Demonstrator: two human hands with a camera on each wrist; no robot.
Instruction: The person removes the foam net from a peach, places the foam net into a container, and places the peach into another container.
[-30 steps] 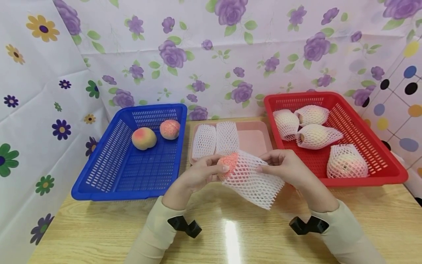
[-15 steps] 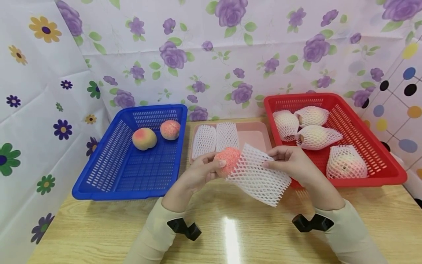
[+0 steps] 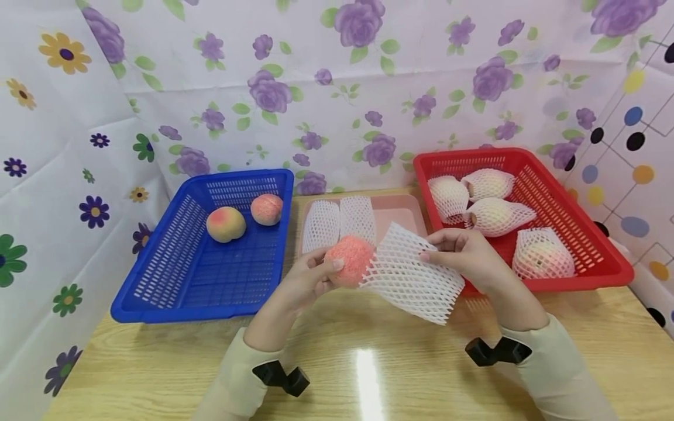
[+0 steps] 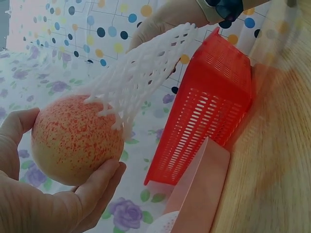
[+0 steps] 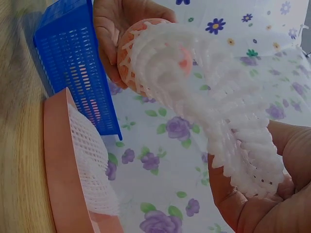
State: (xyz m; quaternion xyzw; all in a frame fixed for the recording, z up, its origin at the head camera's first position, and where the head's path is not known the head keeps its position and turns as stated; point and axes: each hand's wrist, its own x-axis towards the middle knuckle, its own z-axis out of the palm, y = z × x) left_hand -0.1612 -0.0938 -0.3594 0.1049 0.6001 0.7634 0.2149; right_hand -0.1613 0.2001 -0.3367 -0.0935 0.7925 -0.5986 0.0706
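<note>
A speckled pink peach (image 3: pixel 350 263) sits in my left hand (image 3: pixel 301 282), gripped between thumb and fingers above the front of the table. My right hand (image 3: pixel 466 257) pinches the far end of a white foam net sleeve (image 3: pixel 413 276). The net's near edge meets the right side of the peach. In the left wrist view the peach (image 4: pixel 73 141) is mostly bare, with strands of net (image 4: pixel 138 73) against its upper side. The right wrist view looks along the sleeve (image 5: pixel 228 116) toward the peach.
On the left, a blue basket (image 3: pixel 200 313) holds two bare peaches (image 3: pixel 226 224). A pink tray (image 3: pixel 397 210) with two flat foam nets (image 3: pixel 322 225) stands at the back. To the right, several net-wrapped fruits (image 3: pixel 497 216) lie in a red basket (image 3: pixel 579 285).
The net covered more of the peach's right side a second ago. My hands have drawn apart, the right with the net moving right, and more of the peach now shows.
</note>
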